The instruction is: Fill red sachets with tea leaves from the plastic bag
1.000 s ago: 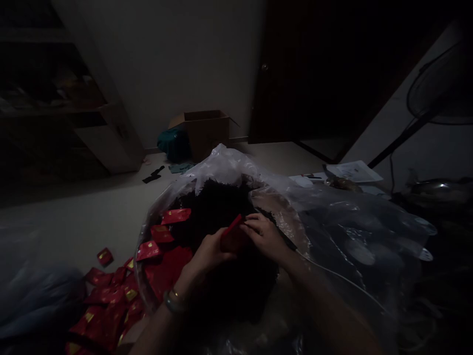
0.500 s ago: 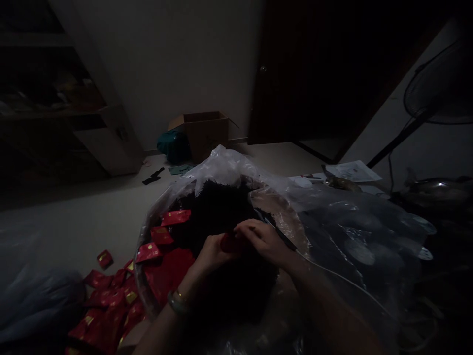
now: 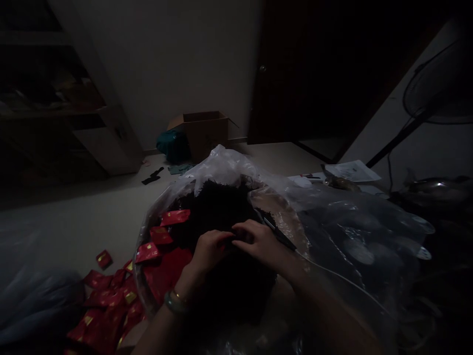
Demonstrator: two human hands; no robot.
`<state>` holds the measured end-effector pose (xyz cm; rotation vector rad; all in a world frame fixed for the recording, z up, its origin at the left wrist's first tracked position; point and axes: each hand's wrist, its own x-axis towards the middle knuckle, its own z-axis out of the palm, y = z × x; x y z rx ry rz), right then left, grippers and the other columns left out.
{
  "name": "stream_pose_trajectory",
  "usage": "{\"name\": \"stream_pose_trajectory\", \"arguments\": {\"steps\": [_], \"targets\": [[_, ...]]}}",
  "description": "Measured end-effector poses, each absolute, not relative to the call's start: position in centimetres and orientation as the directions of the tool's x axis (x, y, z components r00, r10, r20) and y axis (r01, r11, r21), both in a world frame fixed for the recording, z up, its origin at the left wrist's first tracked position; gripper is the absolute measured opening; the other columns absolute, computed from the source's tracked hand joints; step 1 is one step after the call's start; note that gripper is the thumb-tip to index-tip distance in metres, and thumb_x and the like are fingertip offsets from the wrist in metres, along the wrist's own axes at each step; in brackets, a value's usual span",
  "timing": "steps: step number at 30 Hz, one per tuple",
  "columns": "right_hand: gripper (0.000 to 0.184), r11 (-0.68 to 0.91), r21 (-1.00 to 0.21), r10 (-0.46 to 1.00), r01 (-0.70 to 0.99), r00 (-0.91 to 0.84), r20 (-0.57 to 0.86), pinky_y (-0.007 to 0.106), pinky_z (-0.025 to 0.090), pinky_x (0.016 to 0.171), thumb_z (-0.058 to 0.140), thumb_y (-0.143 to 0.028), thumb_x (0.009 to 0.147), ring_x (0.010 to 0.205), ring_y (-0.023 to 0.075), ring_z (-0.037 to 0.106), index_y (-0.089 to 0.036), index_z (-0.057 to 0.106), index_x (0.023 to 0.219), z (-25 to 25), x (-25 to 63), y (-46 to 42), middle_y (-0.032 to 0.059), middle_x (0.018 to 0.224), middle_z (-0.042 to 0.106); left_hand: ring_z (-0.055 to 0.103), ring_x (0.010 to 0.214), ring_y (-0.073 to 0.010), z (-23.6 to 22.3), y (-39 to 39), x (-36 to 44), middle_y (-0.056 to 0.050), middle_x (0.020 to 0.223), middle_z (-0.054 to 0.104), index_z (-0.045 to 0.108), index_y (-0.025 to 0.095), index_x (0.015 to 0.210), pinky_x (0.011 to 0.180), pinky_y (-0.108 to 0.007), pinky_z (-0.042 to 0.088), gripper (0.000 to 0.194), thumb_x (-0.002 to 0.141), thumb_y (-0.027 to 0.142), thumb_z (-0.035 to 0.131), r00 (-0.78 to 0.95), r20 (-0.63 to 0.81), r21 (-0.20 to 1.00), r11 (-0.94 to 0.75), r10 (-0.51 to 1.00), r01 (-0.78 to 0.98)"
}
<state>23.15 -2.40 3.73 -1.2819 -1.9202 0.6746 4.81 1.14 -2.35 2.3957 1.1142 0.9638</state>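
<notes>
In the head view, the dim light left much in shadow, and the left hand [image 3: 209,251] and right hand [image 3: 260,244] met low over a dark, shredded heap [image 3: 223,202], their fingertips close together. The left fingers were curled, with a small reddish patch near their tips; whether they gripped anything could not be told. The right thumb and fingers were bent in a loose arch around a dark gap, and whether they pinched something thin was equally unclear. The heap, matted and ragged like dry leaf, filled the middle of a round container [image 3: 137,266] lined with wrinkled, cloudy plastic [image 3: 225,160]. Small glossy red packets [image 3: 148,252], flat and crisp-edged with gold marks, lay along its left side above a broad, smoother red patch [image 3: 168,271]. More foil-like packets [image 3: 107,298] were piled outside, near and left, beside a soft bluish bundle [image 3: 44,305], while a single squarish packet [image 3: 104,259] lay apart on the smooth pale floor [image 3: 92,217]. A slim dark tool [image 3: 281,235] rested slantwise just right of the right hand. Farther off, an open cardboard box [image 3: 209,135] stood by a rumpled teal bag [image 3: 173,146]; pale flat sheets [image 3: 353,170] lay at the right below a round wire-caged fan [image 3: 434,84]. A greenish, rounded bangle [image 3: 175,304] circled the left wrist.
</notes>
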Motion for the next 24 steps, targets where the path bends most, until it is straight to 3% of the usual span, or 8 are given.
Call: {"name": "stream_pose_trajectory", "arguments": {"steps": [4,9,12,17,21,24], "targets": [[0.017,0.387,-0.713,0.921,0.585,-0.218,0.321,0.024,0.050,0.067,0.061,-0.005,0.075,0.072,0.0140,0.064,-0.019,0.070,0.078,3.0,23.0,-1.9,0.0014,0.076,0.068,0.066,0.066,-0.0157,-2.4,0.9,5.1,-0.002,0.076,0.074,0.073,0.022,0.093,0.063,-0.024,0.050,0.027,0.067,0.020,0.078,0.463,0.388,0.537,-0.604,0.797,0.589],[0.015,0.388,-0.715,0.907,0.581,-0.102,0.409,0.025,0.051,0.066,0.060,-0.009,0.077,0.071,0.0151,0.065,-0.020,0.070,0.078,4.5,25.7,-1.8,0.0015,0.077,0.069,0.067,0.068,-0.0158,-2.0,1.0,4.7,-0.002,0.082,0.076,0.072,0.021,0.095,0.063,-0.023,0.050,0.025,0.070,0.024,0.075,0.411,0.357,0.650,-0.539,0.839,0.536],[0.016,0.391,-0.679,0.919,0.621,-0.219,0.329,0.027,0.052,0.068,0.063,-0.012,0.077,0.076,0.0163,0.065,-0.021,0.071,0.088,5.3,26.8,-2.1,0.0029,0.086,0.069,0.067,0.067,-0.0153,-1.7,1.0,4.5,-0.002,0.081,0.076,0.072,0.021,0.096,0.063,-0.022,0.050,0.026,0.070,0.026,0.075,0.401,0.331,0.701,-0.507,0.854,0.501],[0.038,0.524,-0.547,0.847,0.653,-0.462,0.261,0.035,0.048,0.092,0.075,-0.024,0.074,0.106,0.0222,0.057,-0.026,0.067,0.111,4.7,25.4,-2.5,0.0077,0.115,0.059,0.064,0.060,-0.0142,-1.4,1.1,4.5,-0.002,0.072,0.074,0.073,0.018,0.094,0.058,-0.021,0.048,0.027,0.070,0.030,0.075,0.393,0.267,0.733,-0.450,0.880,0.510],[0.016,0.456,-0.443,0.871,0.772,-0.488,0.047,0.031,0.049,0.079,0.065,-0.019,0.083,0.089,0.0197,0.061,-0.020,0.069,0.099,3.8,23.6,-2.1,0.0071,0.096,0.065,0.064,0.062,-0.0135,-1.2,1.1,4.5,0.000,0.072,0.073,0.073,0.020,0.091,0.059,-0.020,0.048,0.023,0.068,0.025,0.075,0.402,0.257,0.775,-0.436,0.879,0.458],[0.011,0.424,-0.410,0.881,0.807,-0.473,-0.020,0.026,0.047,0.072,0.059,-0.013,0.086,0.081,0.0171,0.062,-0.016,0.069,0.088,3.4,23.3,-1.7,0.0062,0.090,0.064,0.067,0.068,-0.0157,-1.0,1.2,4.4,-0.002,0.079,0.075,0.073,0.019,0.091,0.064,-0.022,0.051,0.021,0.070,0.023,0.072,0.411,0.259,0.813,-0.427,0.874,0.396]]}}
